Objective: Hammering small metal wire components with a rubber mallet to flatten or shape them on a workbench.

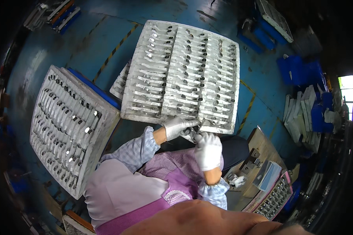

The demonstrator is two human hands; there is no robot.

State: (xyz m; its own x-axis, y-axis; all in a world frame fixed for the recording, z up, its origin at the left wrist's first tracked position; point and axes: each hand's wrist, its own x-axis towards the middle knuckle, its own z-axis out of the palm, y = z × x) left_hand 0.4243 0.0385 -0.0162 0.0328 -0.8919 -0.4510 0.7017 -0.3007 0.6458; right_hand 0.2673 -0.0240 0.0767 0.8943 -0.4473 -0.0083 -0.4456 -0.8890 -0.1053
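My left hand (179,127), in a white glove, is closed with its fingertips at the near edge of a white foam tray (130,74). My right hand (208,152), also gloved in white, is closed close beside it, just below that edge. Between them they grip a small shiny metal part (191,135), whose shape the fingers mostly hide. The tray lies in front of me, filled with three columns of slim metal pieces (184,82) with dark ends, each in its own slot.
To the left, a second foam tray (113,117) of similar pieces stands tilted on a stack. At the right a wooden bench (245,181) bears metal blocks (250,161), a crumpled glove (236,179) and a pink-edged tray (290,181) of small parts. Blue crates (302,70) stand farther off.
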